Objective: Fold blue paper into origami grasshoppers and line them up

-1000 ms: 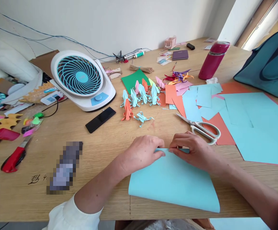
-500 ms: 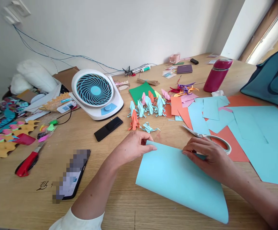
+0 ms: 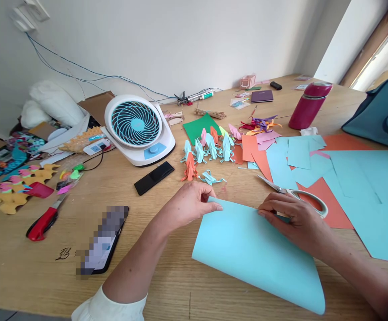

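A large light-blue sheet of paper (image 3: 254, 249) curves over on itself in front of me, its fold toward me. My left hand (image 3: 190, 203) pinches its far left corner between thumb and fingers. At the far edge, further right, my right hand (image 3: 290, 218) grips the paper with bent fingers. Scissors with white handles (image 3: 317, 200) lie just beyond my right hand, partly hidden by it. Past my left hand sit several folded paper figures, among them a light-blue one (image 3: 210, 177) and an orange one (image 3: 189, 167).
Cut blue and orange sheets (image 3: 377, 187) cover the right side, near a magenta bottle (image 3: 309, 107) and a blue bag (image 3: 381, 116). A fan (image 3: 136, 127), a black phone-like slab (image 3: 154, 178), a phone (image 3: 105, 243) and a red-handled knife (image 3: 43, 223) lie leftward.
The whole view has shifted slightly, so things appear a little further right. Both hands keep their hold on the light-blue sheet, with hardly any change in its shape.
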Available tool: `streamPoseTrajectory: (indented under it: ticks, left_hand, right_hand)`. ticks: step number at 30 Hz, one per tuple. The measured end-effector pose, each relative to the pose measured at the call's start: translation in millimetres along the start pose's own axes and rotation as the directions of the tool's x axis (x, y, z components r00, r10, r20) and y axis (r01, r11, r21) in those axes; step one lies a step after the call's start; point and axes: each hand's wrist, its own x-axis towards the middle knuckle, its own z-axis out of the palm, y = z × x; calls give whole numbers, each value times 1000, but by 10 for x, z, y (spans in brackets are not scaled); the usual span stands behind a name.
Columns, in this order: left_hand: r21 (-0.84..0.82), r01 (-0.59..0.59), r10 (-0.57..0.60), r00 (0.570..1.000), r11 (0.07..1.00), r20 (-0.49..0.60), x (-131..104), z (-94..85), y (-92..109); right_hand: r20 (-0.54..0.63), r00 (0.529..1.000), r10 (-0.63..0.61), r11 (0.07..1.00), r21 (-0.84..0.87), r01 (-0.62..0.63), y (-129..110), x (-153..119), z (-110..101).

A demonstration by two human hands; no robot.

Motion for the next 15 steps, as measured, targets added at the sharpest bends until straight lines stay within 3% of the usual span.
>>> streamPoseTrajectory:
  ticks: [15]
  left_hand:
    - [-27, 23, -23, 1000, 999, -1, 8, 8, -19]
  right_hand:
    - [-45, 999, 3, 999, 49, -1, -59, 12, -19]
